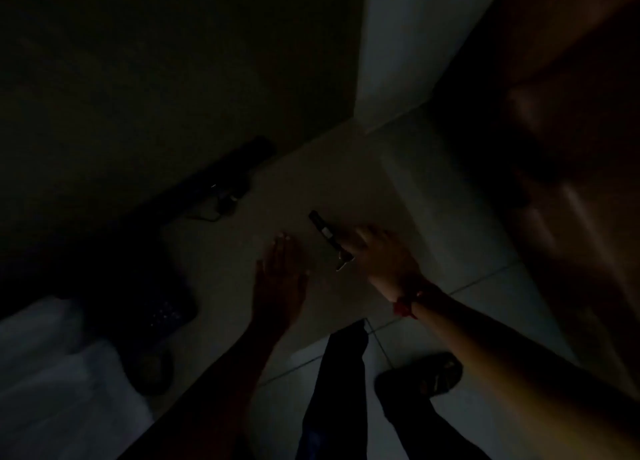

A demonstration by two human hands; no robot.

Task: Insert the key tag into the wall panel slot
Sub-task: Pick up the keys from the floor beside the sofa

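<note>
The room is very dark. My right hand is closed around a dark, flat key tag whose long end sticks out up and to the left; a small pale piece pokes out below the fist. A red band circles that wrist. My left hand is held flat beside it, fingers together and pointing up, holding nothing. No wall panel slot is discernible in this dim view.
A pale tiled floor lies below. A dark power strip with a cable sits at the wall on the left. A brown wooden door stands on the right. White fabric is at lower left. My sandalled foot is below.
</note>
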